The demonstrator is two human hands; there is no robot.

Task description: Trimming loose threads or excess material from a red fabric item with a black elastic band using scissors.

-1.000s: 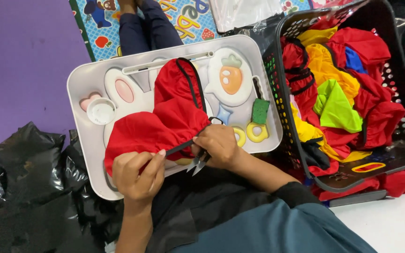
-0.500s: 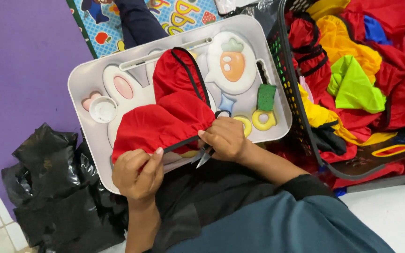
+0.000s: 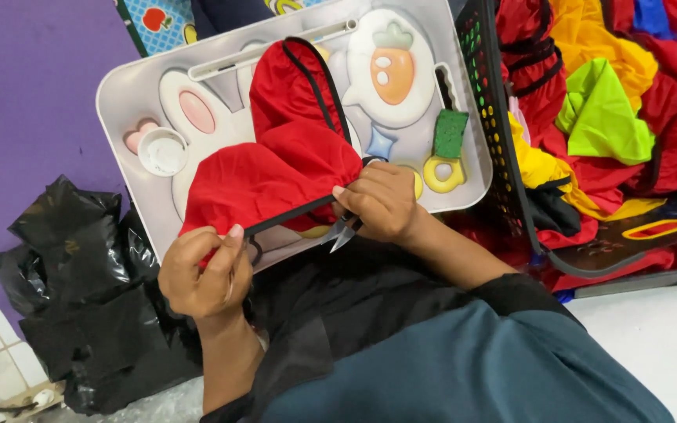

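Left hand [image 3: 201, 274]: fingers pinched shut on black trim [image 3: 291, 215], pulled taut.
Right hand [image 3: 381, 202]: fingers closed round snips [image 3: 341, 233].
Cloth [image 3: 276, 172]: best kept flat on tray [image 3: 131, 86], cutting only stray thread.

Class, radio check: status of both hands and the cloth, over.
Left hand pinches black trim. Right hand grips small snips at red cloth. Cloth lies on white tray; nothing in the way.

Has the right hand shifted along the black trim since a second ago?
No. The right hand stays at the same spot on the trim, just below the yellow ring on the tray.
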